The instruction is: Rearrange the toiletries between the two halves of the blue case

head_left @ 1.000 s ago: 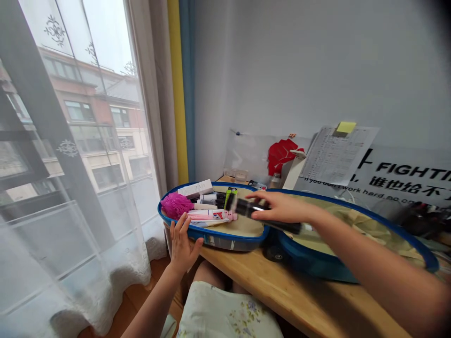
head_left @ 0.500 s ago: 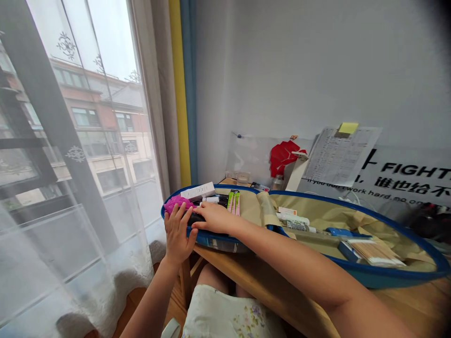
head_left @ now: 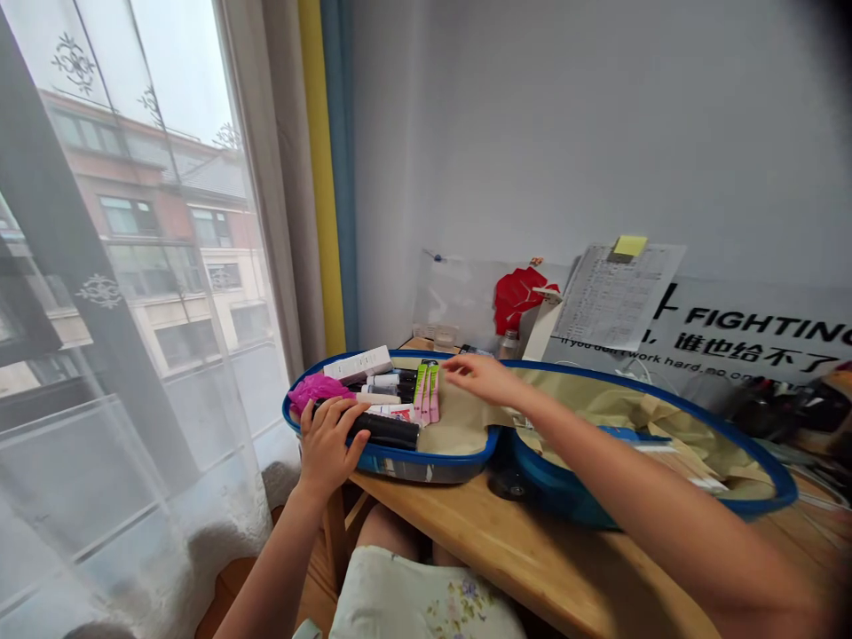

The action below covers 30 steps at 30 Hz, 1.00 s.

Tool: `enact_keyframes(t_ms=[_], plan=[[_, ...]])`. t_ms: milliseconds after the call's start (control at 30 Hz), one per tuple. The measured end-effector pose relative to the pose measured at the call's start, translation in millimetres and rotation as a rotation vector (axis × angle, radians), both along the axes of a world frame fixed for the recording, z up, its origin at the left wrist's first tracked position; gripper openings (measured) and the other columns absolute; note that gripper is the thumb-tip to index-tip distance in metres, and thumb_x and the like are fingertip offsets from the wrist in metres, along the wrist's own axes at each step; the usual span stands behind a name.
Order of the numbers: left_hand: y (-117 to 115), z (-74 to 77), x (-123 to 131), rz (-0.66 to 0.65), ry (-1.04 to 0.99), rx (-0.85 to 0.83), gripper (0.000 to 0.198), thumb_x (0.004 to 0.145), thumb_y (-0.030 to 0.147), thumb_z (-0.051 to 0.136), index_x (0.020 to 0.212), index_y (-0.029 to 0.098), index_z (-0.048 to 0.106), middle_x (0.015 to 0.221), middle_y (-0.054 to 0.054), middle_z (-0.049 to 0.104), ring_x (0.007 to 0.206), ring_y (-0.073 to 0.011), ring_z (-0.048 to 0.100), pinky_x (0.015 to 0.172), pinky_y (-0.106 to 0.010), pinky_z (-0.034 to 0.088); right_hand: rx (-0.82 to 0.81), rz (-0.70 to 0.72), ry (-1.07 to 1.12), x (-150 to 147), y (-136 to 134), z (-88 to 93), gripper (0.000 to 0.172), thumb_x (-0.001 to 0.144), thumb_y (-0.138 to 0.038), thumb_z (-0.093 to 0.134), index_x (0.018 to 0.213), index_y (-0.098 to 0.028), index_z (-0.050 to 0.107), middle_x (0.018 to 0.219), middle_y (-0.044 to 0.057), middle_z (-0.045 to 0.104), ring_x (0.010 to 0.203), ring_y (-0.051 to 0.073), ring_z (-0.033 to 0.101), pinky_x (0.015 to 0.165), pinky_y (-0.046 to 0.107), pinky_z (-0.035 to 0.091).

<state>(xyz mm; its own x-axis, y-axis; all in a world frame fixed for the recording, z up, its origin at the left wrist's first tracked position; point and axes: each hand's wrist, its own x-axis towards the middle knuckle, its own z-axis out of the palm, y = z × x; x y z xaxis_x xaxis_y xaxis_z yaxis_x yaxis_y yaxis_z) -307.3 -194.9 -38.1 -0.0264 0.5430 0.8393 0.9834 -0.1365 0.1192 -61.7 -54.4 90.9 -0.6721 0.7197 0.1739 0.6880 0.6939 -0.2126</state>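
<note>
An open blue-rimmed case (head_left: 459, 460) lies on the wooden table, its two halves spread side by side. My left hand (head_left: 331, 441) rests with spread fingers on a black cylindrical item (head_left: 392, 431) at the near edge of the left half. Beside it are a pink crumpled bag (head_left: 318, 390), a white box (head_left: 358, 365), white tubes and green-and-pink packages (head_left: 426, 393). My right hand (head_left: 480, 377) hovers over the right side of that half, fingers apart, holding nothing.
The case's right half holds a blue item (head_left: 629, 435) and thin wooden sticks (head_left: 685, 466), partly behind my right forearm. The wooden table (head_left: 532, 568) has its edge above my lap. Sheer curtains hang at the left; papers and a poster are on the wall.
My right hand has lifted off the items near my left hand and moved right. My left hand stays on the black item. The view has shifted slightly.
</note>
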Motion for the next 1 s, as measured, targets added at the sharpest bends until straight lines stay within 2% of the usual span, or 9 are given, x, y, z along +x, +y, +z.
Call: enact_keyframes(t_ms=[133,233,333,433,567,633,767,1000], plan=[[1.5,-5.3,-2.7,-0.015,0.008,0.059,0.042,0.094,0.045,0.033,0.111,0.024,0.065,0.107,-0.006,0.068,0.106,-0.0242,0.055,0.108,-0.043,0.019,-0.028,-0.235,-0.113,72.9,55.0,0.6,0.034,0.085,-0.038,0.048,0.106,-0.019,0.068,0.104,0.01,0.07,0.093,0.023,0.065,0.083,0.035,0.048],[2.0,-9.0,-3.7,-0.018,0.012,0.093,0.039,0.094,0.044,0.034,0.11,0.025,0.064,0.105,-0.005,0.069,0.103,-0.0236,0.057,0.105,-0.042,0.022,-0.123,-0.286,-0.235,115.0,77.4,-14.3,0.023,0.074,-0.036,0.061,0.086,-0.02,0.072,0.085,0.006,0.072,0.082,0.022,0.066,0.077,0.034,0.05],[3.0,-10.4,-2.5,-0.005,0.006,0.129,0.034,0.093,0.04,0.037,0.106,0.026,0.065,0.102,-0.004,0.069,0.1,-0.0229,0.058,0.104,-0.041,0.024,-0.198,-0.315,-0.324,140.1,87.0,-34.3,0.021,0.059,-0.027,0.071,0.079,-0.02,0.07,0.08,0.005,0.071,0.079,0.023,0.066,0.075,0.034,0.049],[3.6,-10.7,-0.7,0.015,-0.006,0.152,0.031,0.092,0.036,0.039,0.103,0.026,0.066,0.1,-0.004,0.07,0.097,-0.0223,0.059,0.104,-0.041,0.024,-0.235,-0.347,-0.367,152.0,92.4,-50.3,0.034,0.052,-0.017,0.071,0.086,-0.017,0.069,0.086,0.008,0.07,0.084,0.026,0.065,0.078,0.036,0.048],[2.2,-11.4,1.8,0.031,-0.007,0.134,0.031,0.093,0.034,0.038,0.104,0.024,0.065,0.101,-0.004,0.069,0.099,-0.0223,0.059,0.105,-0.042,0.023,-0.268,-0.334,-0.357,157.9,95.2,-61.5,0.044,0.059,-0.013,0.068,0.103,-0.015,0.065,0.107,0.013,0.066,0.099,0.024,0.062,0.086,0.032,0.045],[1.0,-11.8,3.6,0.037,-0.017,0.123,0.032,0.093,0.034,0.037,0.104,0.024,0.065,0.102,-0.004,0.069,0.1,-0.0223,0.058,0.106,-0.042,0.023,-0.296,-0.326,-0.347,159.1,95.4,-64.3,0.042,0.069,-0.015,0.066,0.11,-0.014,0.062,0.112,0.014,0.064,0.1,0.021,0.061,0.088,0.031,0.045],[0.6,-12.2,7.2,0.055,-0.042,0.126,0.032,0.093,0.033,0.037,0.103,0.024,0.066,0.101,-0.004,0.069,0.102,-0.0221,0.058,0.106,-0.042,0.023,-0.349,-0.334,-0.334,159.2,98.2,-68.4,0.029,0.089,-0.034,0.055,0.112,-0.016,0.058,0.103,0.006,0.064,0.087,0.014,0.061,0.083,0.034,0.049],[2.1,-14.0,7.9,0.055,-0.05,0.164,0.032,0.093,0.031,0.037,0.103,0.024,0.066,0.102,-0.004,0.07,0.103,-0.0223,0.058,0.106,-0.042,0.024,-0.304,-0.352,-0.268,157.9,105.5,-72.1,0.025,0.086,-0.036,0.057,0.101,-0.016,0.061,0.101,0.006,0.063,0.087,0.014,0.059,0.083,0.034,0.048]])
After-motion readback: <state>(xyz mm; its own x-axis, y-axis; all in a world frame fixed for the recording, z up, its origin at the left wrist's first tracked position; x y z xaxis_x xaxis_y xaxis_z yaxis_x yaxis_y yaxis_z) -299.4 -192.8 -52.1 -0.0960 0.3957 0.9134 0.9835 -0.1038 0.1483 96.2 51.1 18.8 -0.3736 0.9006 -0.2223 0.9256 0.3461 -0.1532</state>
